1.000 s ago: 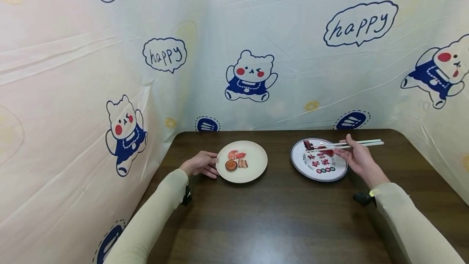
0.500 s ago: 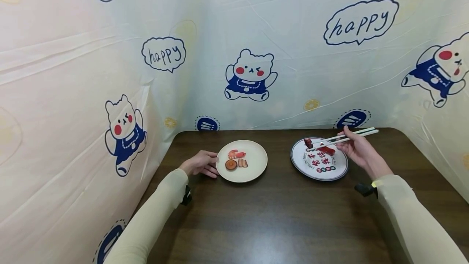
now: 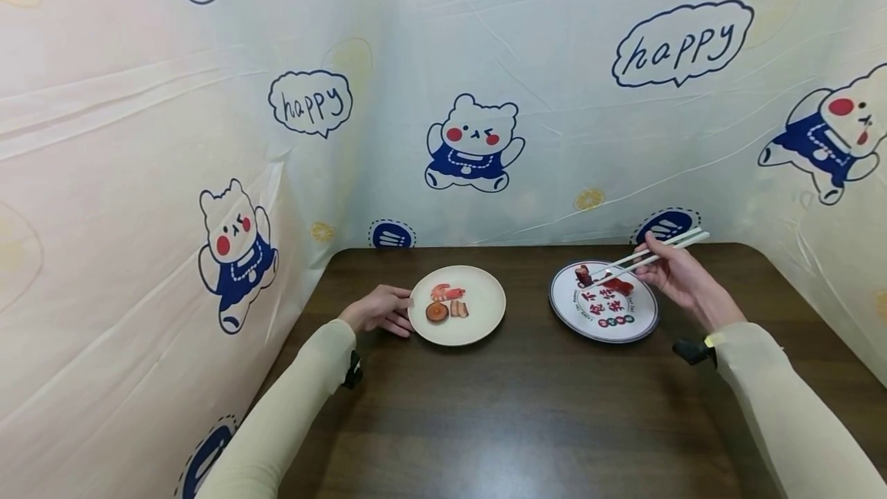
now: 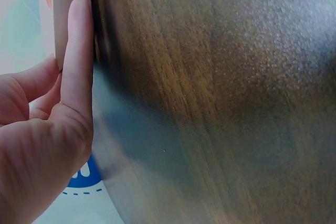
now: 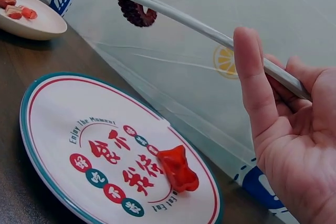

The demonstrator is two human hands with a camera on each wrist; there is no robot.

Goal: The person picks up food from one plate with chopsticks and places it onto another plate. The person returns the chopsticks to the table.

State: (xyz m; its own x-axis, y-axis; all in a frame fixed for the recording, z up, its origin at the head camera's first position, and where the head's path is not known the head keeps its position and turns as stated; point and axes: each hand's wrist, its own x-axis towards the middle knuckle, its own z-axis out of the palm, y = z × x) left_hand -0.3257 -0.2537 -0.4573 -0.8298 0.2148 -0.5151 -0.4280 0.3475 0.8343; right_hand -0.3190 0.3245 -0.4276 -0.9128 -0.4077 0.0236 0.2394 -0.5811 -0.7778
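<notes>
At the cream plate's (image 3: 485, 323) left edge, my left hand (image 3: 381, 309) pinches the rim; the left wrist view has a finger along its underside. On that plate lie a shrimp (image 3: 448, 293), a round brown mushroom-like piece (image 3: 437, 312) and a striped, meat-like piece (image 3: 460, 309). My right hand (image 3: 682, 283) grips white chopsticks (image 5: 184, 17) over the printed plate (image 3: 634, 329). A dark red octopus tentacle (image 5: 128, 11) hangs at the chopstick tips, above the plate; one chopstick is mostly hidden in the right wrist view. A glossy red piece (image 5: 179, 169) lies on the printed plate.
Both plates stand towards the far side of a dark wooden table (image 3: 527, 406), with a gap between them. A pale curtain (image 3: 547, 152) printed with cartoon bears hangs behind the table and along its sides.
My right hand has risen slightly and the chopsticks slant more steeply, their rear ends shifting up and left. The tentacle has turned a little at their tips. My left hand stays put.
</notes>
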